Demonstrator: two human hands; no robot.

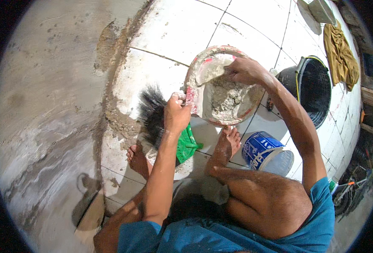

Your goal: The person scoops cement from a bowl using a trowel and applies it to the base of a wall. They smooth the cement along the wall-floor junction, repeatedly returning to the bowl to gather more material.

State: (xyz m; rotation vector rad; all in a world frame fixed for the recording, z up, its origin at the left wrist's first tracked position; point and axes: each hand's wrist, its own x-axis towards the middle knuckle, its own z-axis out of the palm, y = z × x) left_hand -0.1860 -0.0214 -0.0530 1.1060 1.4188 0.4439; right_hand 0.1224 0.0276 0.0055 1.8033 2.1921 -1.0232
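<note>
A round, mortar-crusted basin (190,78) with traces of red on its rim is in front of me. Grey wet mortar (233,101) lies inside it. My left hand (177,113) is closed on the basin's left rim. Over the far right part of the basin reaches my right hand (245,71), its fingers curled down at the mortar. Whatever those fingers hold, if anything, I cannot make out. Just beside my left hand is a broom head with black bristles (150,111) and a green plastic part (187,143), partly covered by my forearm.
A blue-labelled clear plastic pail (262,149) lies near my right foot. Further right is a black bucket (315,92) with a yellow handle. A brown cloth (340,57) lies beyond it. Along the left, a cement-smeared wall (51,105) meets the white tiled floor (169,25).
</note>
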